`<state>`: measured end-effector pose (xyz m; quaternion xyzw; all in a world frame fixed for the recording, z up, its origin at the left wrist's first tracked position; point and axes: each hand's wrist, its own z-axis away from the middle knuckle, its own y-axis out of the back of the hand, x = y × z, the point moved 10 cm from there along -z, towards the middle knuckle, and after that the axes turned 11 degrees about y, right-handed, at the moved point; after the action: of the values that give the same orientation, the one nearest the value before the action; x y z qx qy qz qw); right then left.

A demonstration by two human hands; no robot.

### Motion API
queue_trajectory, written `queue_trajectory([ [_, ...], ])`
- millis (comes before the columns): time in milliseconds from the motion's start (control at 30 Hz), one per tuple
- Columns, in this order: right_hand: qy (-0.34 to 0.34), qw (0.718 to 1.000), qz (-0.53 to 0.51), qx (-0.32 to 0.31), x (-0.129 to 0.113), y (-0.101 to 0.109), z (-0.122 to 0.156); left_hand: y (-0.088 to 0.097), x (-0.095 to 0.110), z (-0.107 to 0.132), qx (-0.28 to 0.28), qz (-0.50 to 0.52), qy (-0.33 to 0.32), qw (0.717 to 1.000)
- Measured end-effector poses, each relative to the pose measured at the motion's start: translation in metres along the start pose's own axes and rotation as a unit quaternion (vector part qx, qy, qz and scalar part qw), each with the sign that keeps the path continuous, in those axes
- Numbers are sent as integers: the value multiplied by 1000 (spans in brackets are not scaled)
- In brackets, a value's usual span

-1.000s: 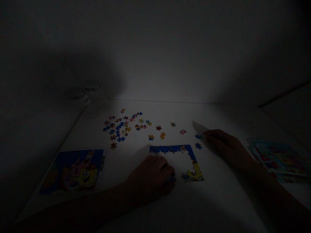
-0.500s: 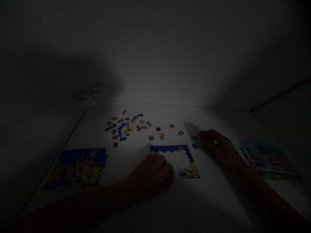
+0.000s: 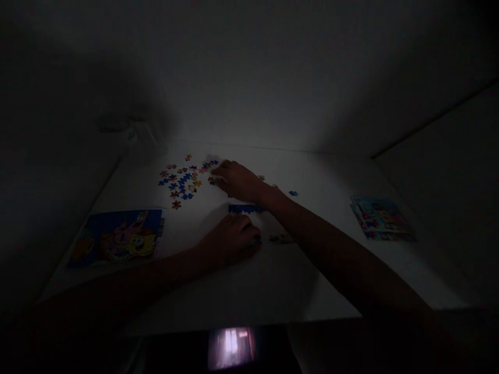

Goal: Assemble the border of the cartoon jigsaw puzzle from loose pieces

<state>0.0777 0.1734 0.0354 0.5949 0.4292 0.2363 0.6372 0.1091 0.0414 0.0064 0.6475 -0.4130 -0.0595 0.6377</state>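
A piece is being sought on the table. The right hand is stretched to the loose puzzle pieces — roughly twenty, too dim to count exactly — and its grip cannot be told. The left hand lies curled beside the one partly built puzzle frame; whether it holds anything cannot be told. One stray blue piece and two prints are seen: a reference picture and a second picture. A fine single-piece pinch is judged necessary.

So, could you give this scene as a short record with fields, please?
Light: very dim
Right hand: reaches across to the loose pieces, fingertips at their right edge
Left hand: rests on the table at the partly built puzzle
Table left: printed cartoon picture
Table right: second colourful print
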Motion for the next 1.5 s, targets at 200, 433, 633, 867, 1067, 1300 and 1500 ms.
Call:
queue_trajectory([
  [200, -7, 1000, 20, 5, 2, -19, -16, 3, 0, -2, 6, -8, -18, 1000],
  [433, -10, 999, -46, 7, 6, -13, -10, 3, 0, -2, -9, -12, -11, 1000],
  [633, -25, 997, -75, 2, 16, -16, -8, 2, -1, -3, -16, -5, -11, 1000],
  [867, -41, 997, -63, 10, 14, -15, -13, 7, 4, 1, 17, 10, -11, 1000],
  [1067, -22, 997, -70, 21, 17, -6, -8, -1, 1, -1, 2, 3, 17, 1000],
  [1300, -106, 987, -43, 111, 54, 15, -7, -5, 2, -3, -24, -18, 23, 999],
  [1500, -92, 994, 6, 59, 53, -9, -17, -7, 1, -3, -36, -18, 30, 999],
])
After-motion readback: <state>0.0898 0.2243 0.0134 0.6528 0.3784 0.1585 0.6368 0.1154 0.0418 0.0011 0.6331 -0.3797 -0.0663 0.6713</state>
